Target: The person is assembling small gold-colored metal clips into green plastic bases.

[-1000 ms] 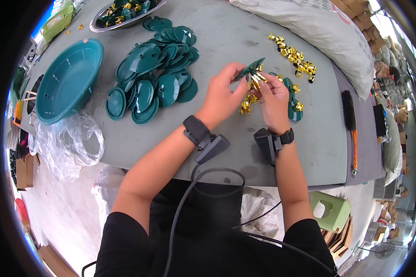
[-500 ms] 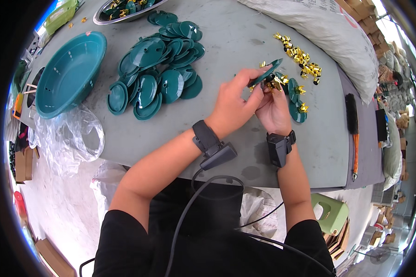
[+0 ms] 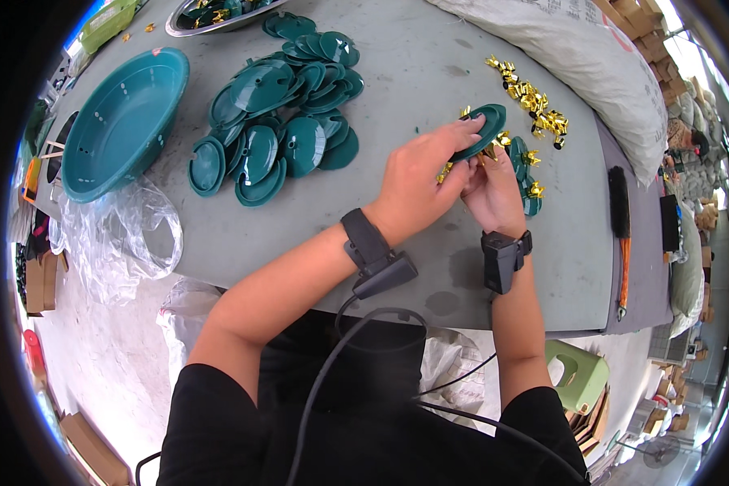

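My left hand [image 3: 419,178] pinches a dark green plastic disc [image 3: 486,130] by its edge, tilted with its face partly toward me. Close under it, my right hand [image 3: 498,194] is closed on a small shiny gold piece [image 3: 492,151] at the disc's underside; fingers cover much of the contact. To the right of my hands lie green discs with gold pieces attached [image 3: 533,190]. Farther back runs a loose line of gold pieces with black ends [image 3: 535,104]. On the left, loose green discs [image 3: 259,87] are heaped in overlapping layers.
A teal basin [image 3: 74,166] stands at the left, beside a clear plastic bag [image 3: 121,235] over the table edge. Behind is a metal bowl [image 3: 188,31] of assembled pieces. A white sack [image 3: 583,73] and a black-bristled brush [image 3: 620,211] lie right; a green stool [image 3: 577,377] stands below.
The disc has turned from nearly edge-on to show more of its face. Both hands have shifted slightly to the right, still together.
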Tool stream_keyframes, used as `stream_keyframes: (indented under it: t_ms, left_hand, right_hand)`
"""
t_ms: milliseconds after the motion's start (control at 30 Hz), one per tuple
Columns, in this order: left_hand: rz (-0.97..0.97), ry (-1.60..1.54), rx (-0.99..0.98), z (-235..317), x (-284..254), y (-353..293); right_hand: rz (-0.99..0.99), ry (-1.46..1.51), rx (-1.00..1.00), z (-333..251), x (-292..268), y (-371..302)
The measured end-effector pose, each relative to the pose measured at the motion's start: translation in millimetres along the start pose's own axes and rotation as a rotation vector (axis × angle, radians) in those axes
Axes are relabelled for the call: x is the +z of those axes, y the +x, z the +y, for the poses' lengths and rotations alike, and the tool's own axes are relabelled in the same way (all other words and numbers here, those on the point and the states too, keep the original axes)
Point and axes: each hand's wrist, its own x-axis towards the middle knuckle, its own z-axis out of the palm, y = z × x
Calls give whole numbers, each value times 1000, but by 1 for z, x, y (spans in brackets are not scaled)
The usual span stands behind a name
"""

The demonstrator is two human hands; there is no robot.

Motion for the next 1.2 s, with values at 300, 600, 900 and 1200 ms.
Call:
stream_keyframes:
  t_ms: [300,600,900,1200]
  left_hand:
    - [64,-14,-303,-15,2,-2]
    - [79,12,-356,-18,4,-3]
    - [-55,56,-283,-23,3,-2]
    - [-125,55,-569,-59,-10,-2]
  right_hand:
    - [167,-491,-94,-9,25,2]
    - [163,-893,-223,-10,27,-4]
    - [526,-765,-185,-50,-17,2]
    - [386,-1323,-333,-26,-38,18]
